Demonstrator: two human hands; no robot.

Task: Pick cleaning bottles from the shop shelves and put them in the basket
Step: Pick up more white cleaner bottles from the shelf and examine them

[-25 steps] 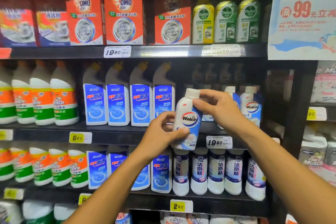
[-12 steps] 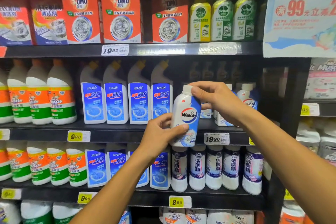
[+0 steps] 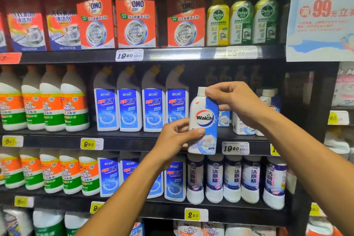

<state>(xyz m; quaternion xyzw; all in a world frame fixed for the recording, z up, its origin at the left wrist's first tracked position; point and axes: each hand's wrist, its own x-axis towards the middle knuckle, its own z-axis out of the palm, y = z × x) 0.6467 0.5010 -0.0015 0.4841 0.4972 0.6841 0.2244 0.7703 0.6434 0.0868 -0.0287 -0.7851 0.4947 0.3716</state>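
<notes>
**White-and-blue Walch bottle held in both hands before the shelves**

White plastic, smooth and glossy, forms the rounded Walch bottle (image 3: 204,120), which carries a blue swirl label and a short pale cap. The right hand (image 3: 236,101) pinches it at the cap and shoulder, thumb in front, fingers curled behind. The left hand (image 3: 175,139) grips the lower body, thumb pressed across the label, fingers wrapped round the back. The bottle stands upright in the air, in front of the middle shelf (image 3: 153,140) and clear of it.

Just behind the right hand, more bottles of the same kind (image 3: 266,99) stand on that shelf; their number is hidden. To the left stand four slant-necked blue-label bottles (image 3: 130,109) with yellow tips, then four white bottles with orange and green bands (image 3: 74,105).

On the shelf below stand five slim white bottles with purple collars (image 3: 231,178), partly hidden blue-label bottles (image 3: 108,174), and about five orange-and-green ones (image 3: 70,175).

On the upper shelf stand three matt orange OMO boxes (image 3: 135,23), two blue-and-red boxes (image 3: 26,28) and three Dettol bottles (image 3: 242,23), one yellow-labelled and two green.

White and yellow price tags (image 3: 129,55) are fixed along the dark shelf edges. A pale paper poster (image 3: 323,11) with red figures hangs at upper right.
</notes>
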